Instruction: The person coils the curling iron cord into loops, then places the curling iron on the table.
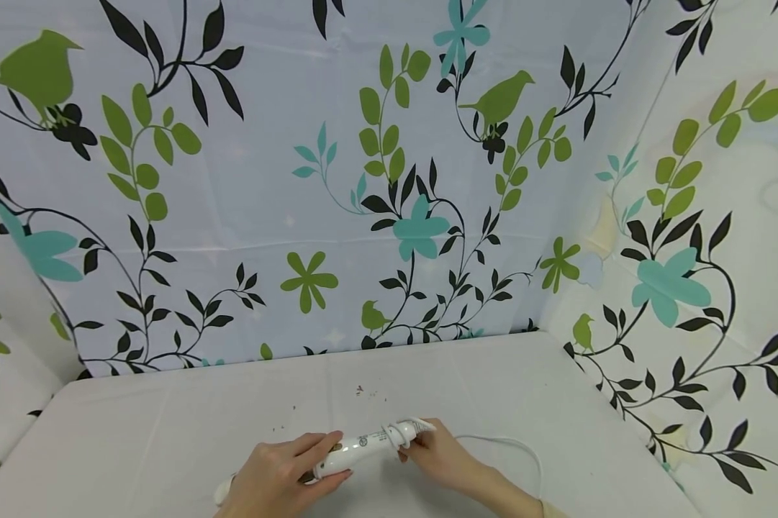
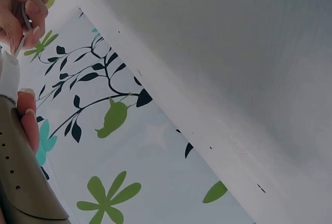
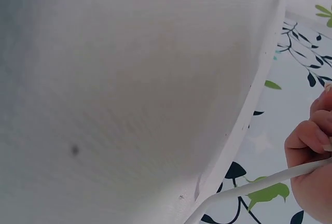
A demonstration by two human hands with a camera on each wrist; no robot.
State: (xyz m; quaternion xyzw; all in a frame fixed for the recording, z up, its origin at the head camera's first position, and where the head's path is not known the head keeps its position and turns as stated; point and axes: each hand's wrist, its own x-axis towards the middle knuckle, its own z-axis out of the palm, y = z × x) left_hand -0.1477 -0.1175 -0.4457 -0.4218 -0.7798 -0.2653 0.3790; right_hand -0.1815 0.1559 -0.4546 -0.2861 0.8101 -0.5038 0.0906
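Note:
A white, wand-shaped hair iron (image 1: 356, 452) with small print on its handle lies slantwise just above the table. My left hand (image 1: 281, 471) grips it around the middle, thumb and fingers on either side; its pale tip (image 1: 222, 492) pokes out past that hand. In the left wrist view a brownish section with a row of dots (image 2: 18, 167) shows close up. Loops of white cord (image 1: 398, 434) go round the handle's end. There my right hand (image 1: 437, 453) pinches the cord, its fingers curled. The right wrist view shows the cord (image 3: 270, 180) running out from that hand (image 3: 311, 146).
A white table (image 1: 168, 432) carries small dark specks (image 1: 369, 393) towards its back. The loose cord (image 1: 518, 442) curves across the right side of the table. Patterned curtains (image 1: 246, 180) with leaves and birds hang behind and at both sides.

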